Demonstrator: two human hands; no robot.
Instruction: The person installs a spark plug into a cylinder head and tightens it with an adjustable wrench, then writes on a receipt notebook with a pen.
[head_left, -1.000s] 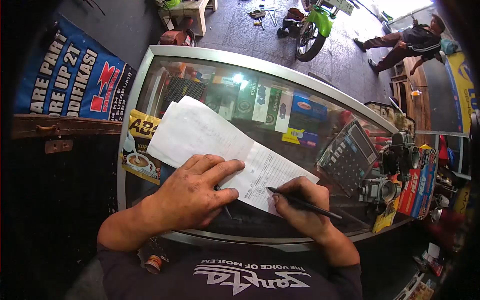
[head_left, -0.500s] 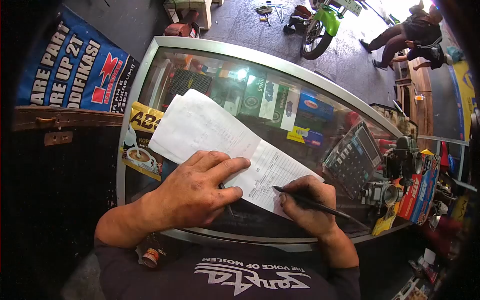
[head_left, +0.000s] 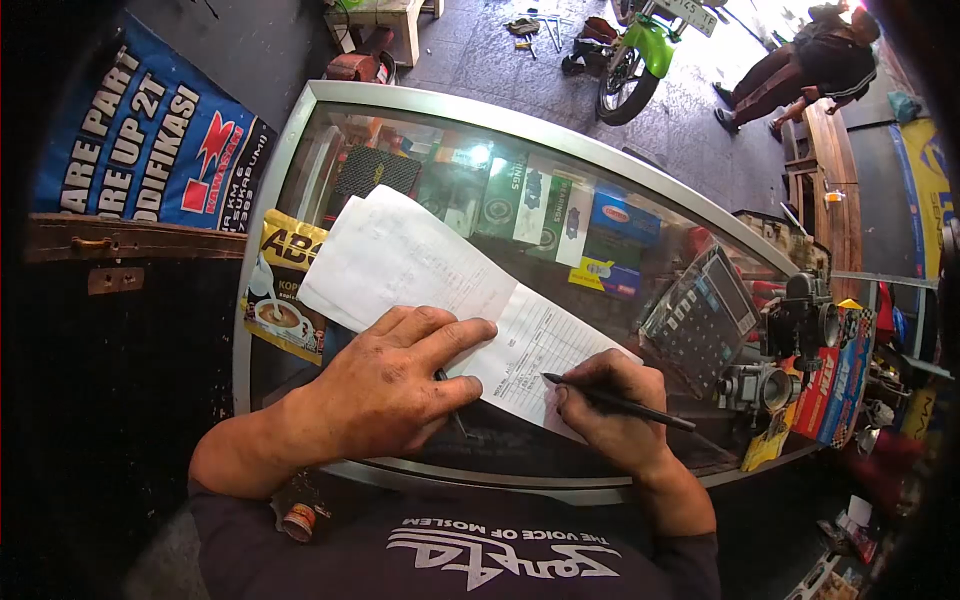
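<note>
An open receipt pad (head_left: 410,255) lies on the glass counter, its filled pages folded back to the left and a printed form with ruled rows facing up at the right. My left hand (head_left: 395,375) rests on the pad's near edge, index finger and thumb stretched out across the paper. A thin dark item shows partly beneath that thumb; its kind is hidden. My right hand (head_left: 615,405) grips a black pen (head_left: 640,411) between thumb and fingers. The pen's tip touches the form near some handwriting, and its back end points to the right.
The glass display counter (head_left: 480,108) holds boxed parts (head_left: 625,215). On it are a coffee sachet (head_left: 285,315) at left, a plastic-wrapped calculator (head_left: 705,315) and carburetors (head_left: 760,385) at right. Beyond stand a green motorcycle (head_left: 645,50) and a person (head_left: 800,75).
The pen is tilted a little differently in my right hand, its tip still on the form. My left hand stays in place. In the background, the people at the upper right have shifted.
</note>
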